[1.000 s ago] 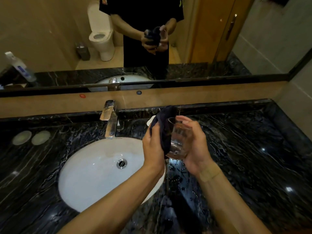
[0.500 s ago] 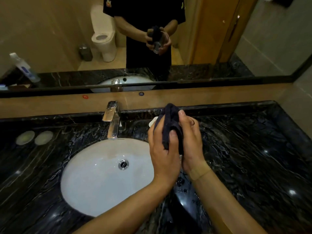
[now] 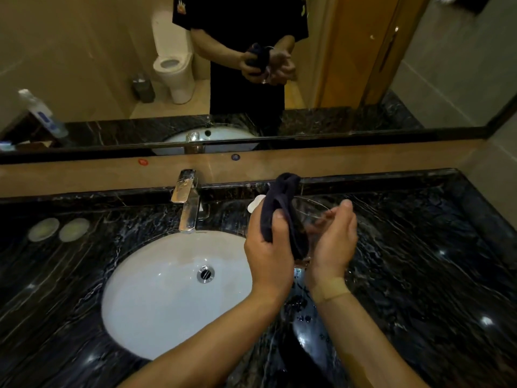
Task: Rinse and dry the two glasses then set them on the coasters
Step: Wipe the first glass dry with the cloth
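Nearest the camera, both forearms reach in over the wet black desk, just right of the white sink. The left hand is closed round a dark cloth, thumb pressing it from the front; the cloth bunches up above the fingers and hangs down against the glass. The right hand cups that glass from the right, fingers curled loosely about its wall, thumb raised at the rim. The glass is held in the air between the two hands, above the desk edge by the sink, not resting on anything.

The step in hand looks like drying: the cloth is worked against the glass while the other hand steadies it.

The glass appears tilted, its long axis leaning up and away, mouth pointing toward the back wall and a little right, base down by the palms; motion blur makes the exact angle hard to tell.

Next, I judge, the glass needs carrying left past the tap to the two pale round coasters, well apart at the far left, and setting upright on one. No second glass is visible.
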Demonstrator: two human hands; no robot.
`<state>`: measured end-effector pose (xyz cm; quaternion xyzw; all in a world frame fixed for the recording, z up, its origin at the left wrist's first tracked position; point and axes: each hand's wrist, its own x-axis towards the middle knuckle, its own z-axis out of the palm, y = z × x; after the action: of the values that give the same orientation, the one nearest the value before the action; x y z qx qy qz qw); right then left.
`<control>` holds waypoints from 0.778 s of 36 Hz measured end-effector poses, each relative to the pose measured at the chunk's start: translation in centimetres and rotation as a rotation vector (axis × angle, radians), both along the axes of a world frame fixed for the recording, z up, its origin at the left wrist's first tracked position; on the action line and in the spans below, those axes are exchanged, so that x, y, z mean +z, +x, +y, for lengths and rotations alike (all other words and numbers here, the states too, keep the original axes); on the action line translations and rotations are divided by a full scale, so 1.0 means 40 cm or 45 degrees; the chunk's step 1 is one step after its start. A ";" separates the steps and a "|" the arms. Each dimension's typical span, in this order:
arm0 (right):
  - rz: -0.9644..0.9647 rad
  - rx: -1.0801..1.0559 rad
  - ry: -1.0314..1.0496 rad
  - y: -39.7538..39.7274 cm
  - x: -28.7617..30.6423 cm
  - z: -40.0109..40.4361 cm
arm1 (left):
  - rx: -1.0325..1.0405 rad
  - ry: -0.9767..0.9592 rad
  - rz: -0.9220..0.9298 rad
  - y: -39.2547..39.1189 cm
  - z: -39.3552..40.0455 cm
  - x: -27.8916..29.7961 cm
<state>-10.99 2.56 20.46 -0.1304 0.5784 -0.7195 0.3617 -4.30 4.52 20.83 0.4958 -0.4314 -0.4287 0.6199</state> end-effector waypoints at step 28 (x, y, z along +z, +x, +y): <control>-0.172 0.210 0.001 -0.019 0.007 -0.021 | -0.003 0.070 0.239 0.000 -0.054 -0.012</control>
<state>-11.77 1.74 20.74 -0.1286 0.5403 -0.6942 0.4578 -4.30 2.36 20.36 0.4699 -0.3601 -0.4856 0.6432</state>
